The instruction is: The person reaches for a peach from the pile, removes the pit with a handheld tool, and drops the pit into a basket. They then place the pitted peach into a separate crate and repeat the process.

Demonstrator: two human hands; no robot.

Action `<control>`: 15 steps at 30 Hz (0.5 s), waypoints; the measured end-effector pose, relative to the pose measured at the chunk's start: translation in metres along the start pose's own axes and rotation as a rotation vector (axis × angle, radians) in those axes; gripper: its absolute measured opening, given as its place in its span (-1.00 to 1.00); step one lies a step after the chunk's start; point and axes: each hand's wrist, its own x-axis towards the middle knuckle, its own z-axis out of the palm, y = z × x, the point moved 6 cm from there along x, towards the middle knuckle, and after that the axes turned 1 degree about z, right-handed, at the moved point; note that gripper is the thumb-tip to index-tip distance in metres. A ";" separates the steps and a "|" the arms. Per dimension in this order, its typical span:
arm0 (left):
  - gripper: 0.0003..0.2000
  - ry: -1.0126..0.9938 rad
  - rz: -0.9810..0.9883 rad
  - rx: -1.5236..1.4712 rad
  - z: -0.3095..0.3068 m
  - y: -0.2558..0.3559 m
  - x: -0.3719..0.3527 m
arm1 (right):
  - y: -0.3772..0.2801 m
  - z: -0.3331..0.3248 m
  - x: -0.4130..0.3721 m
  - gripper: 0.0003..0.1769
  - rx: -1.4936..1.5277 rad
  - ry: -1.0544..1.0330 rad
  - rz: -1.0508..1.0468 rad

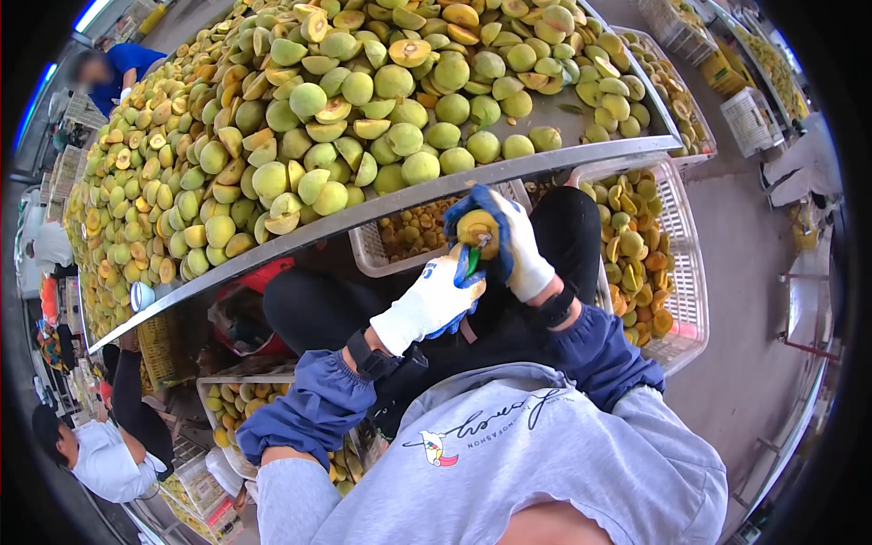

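Observation:
My left hand (427, 304), in a white and blue glove, is closed round a small tool with a green handle (473, 261). Its metal tip meets the cut face of a yellow fruit half (479, 229), and the tip's shape is hard to make out. That half sits in the gloved fingers of my right hand (516, 241), which are curled round it. Both hands meet above my lap, just below the metal edge of a table (391, 211). Heaped on this table are whole and halved green-yellow fruits (359, 88).
A white crate (695, 272) of fruit halves stands by my right leg. Under the table edge, another crate (371, 259) holds small brownish-yellow pieces. A third crate (207, 391) with fruit is at my left. A person in white (113, 459) sits further left; a person in blue (132, 62) is beyond the heap.

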 end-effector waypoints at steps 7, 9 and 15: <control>-0.74 -0.036 -0.012 -0.105 0.003 -0.029 0.009 | 0.038 -0.014 0.009 -0.58 0.104 -0.091 0.349; -0.77 -0.085 -0.023 -0.379 0.002 -0.032 0.008 | 0.034 -0.011 0.012 -0.57 0.318 -0.050 0.162; -0.81 -0.039 -0.080 -0.212 0.008 -0.041 0.007 | 0.052 -0.030 0.001 -0.55 0.136 0.129 0.006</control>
